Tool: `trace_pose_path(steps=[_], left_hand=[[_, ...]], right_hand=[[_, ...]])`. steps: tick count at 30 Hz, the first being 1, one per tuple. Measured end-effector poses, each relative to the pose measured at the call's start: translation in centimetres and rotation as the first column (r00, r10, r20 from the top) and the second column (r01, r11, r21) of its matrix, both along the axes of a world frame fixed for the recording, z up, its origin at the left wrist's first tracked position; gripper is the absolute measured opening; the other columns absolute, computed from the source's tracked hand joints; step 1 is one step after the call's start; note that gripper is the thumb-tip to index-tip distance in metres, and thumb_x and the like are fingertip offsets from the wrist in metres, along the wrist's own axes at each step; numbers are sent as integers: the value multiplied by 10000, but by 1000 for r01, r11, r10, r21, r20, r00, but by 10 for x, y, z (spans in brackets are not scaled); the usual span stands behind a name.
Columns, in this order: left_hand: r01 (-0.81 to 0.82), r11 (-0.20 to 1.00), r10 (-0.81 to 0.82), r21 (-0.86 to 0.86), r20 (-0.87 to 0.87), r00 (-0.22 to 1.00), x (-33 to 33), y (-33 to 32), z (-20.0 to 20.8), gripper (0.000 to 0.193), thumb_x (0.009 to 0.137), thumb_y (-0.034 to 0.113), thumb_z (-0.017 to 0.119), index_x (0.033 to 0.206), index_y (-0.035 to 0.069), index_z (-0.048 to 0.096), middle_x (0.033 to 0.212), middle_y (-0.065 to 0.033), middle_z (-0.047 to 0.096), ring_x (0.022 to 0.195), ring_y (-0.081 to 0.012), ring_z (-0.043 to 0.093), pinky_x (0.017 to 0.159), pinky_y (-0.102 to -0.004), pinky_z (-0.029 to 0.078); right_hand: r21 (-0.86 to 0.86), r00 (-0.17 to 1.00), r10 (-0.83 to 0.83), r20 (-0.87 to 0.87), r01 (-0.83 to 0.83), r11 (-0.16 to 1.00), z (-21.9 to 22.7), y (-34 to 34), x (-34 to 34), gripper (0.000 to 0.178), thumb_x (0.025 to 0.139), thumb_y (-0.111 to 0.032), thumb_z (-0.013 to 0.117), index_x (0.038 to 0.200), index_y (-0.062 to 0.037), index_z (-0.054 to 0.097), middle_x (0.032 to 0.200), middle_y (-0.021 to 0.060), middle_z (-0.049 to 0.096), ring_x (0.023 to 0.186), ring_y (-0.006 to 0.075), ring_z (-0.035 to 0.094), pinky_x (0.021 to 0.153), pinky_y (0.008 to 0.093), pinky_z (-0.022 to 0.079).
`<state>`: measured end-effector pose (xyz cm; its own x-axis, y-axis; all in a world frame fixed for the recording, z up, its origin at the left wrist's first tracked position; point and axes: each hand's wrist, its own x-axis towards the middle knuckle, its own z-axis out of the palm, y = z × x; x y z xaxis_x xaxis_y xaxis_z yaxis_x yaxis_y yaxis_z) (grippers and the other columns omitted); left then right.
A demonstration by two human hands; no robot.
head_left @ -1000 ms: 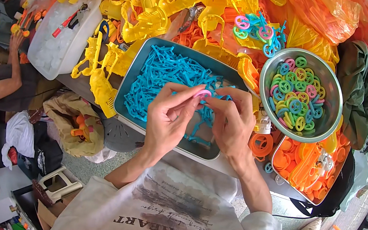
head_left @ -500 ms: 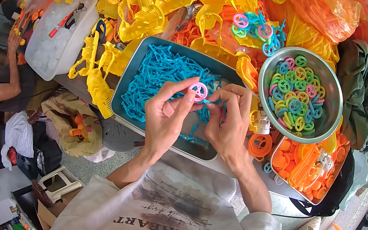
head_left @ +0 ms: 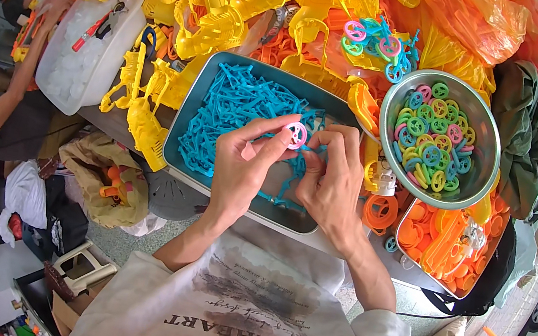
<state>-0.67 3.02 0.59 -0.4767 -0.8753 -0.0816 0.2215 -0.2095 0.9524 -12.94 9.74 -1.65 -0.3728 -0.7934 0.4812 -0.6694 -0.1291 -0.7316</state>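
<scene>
My left hand (head_left: 245, 164) pinches a small pink spoked toy wheel (head_left: 304, 135) between thumb and fingers. Close on its right, my right hand (head_left: 332, 183) has its fingertips closed on a thin blue plastic part (head_left: 320, 150), mostly covered by the fingers. The blue part meets the wheel's right side; whether they are joined I cannot tell. Both hands are over a metal tray (head_left: 178, 125) heaped with similar blue plastic parts (head_left: 219, 123). To the right, a steel bowl (head_left: 496, 129) holds many small wheels (head_left: 432, 155) in pink, green, yellow and blue.
Yellow plastic parts (head_left: 214, 29) pile up behind the tray. Finished-looking blue pieces with wheels (head_left: 384, 48) lie beyond it. Right of the tray stands a bin of orange parts (head_left: 439, 245). At left, a white tub (head_left: 72, 79) sits near another person's arm (head_left: 19, 81).
The pink wheel has shifted slightly right and turned a little in my fingers. My hands remain close together over the tray. The other person's arm at left has reached farther forward.
</scene>
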Motion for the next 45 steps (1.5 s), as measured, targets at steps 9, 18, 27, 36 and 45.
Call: trace_pose_path(steps=[9, 18, 27, 36, 45], left_hand=[[49, 991, -43, -121, 50, 998, 1, -6, -9, 241, 936, 76, 604, 1140, -42, 652, 1018, -99, 633, 908, -141, 639, 785, -272, 572], [82, 981, -54, -178, 156, 986, 1, -11, -7, 268, 979, 120, 547, 1197, -14, 629, 1019, -82, 548, 913, -142, 623, 811, -264, 570], [26, 960, 16, -280, 148, 989, -1, -11, -12, 267, 962, 110, 570, 1208, 22, 628, 1025, -80, 563, 893, -134, 610, 816, -261, 565], [-63, 952, 99, -300, 106, 989, -5, -8, -17, 195, 909, 64, 642, 1070, -44, 659, 967, -96, 625, 831, -135, 637, 726, -273, 588], [-51, 960, 97, -276, 153, 983, -6, -8, -19, 169, 904, 76, 657, 1016, -49, 639, 1006, -102, 647, 825, -117, 631, 643, -238, 552]], right_hand=[[155, 990, -53, 128, 33, 987, 3, 3, 3, 220, 750, 67, 672, 907, -27, 550, 917, 141, 529, 819, 296, 568, 663, 369, 463], [21, 977, -62, 204, 59, 998, -4, -1, -1, 197, 769, -7, 751, 902, -15, 607, 834, 104, 601, 718, 230, 585, 631, 308, 468], [124, 977, -63, 205, 38, 992, 6, -1, 4, 185, 771, -5, 738, 948, -49, 704, 827, 103, 652, 735, 236, 632, 638, 322, 500], [-11, 996, -53, -67, 52, 999, -11, 2, 3, 199, 776, -46, 729, 967, -48, 674, 819, 77, 640, 679, 248, 645, 562, 336, 505], [9, 995, -73, -70, 74, 997, -14, 1, 3, 170, 784, -60, 730, 943, -57, 670, 757, 72, 592, 624, 243, 621, 524, 352, 482]])
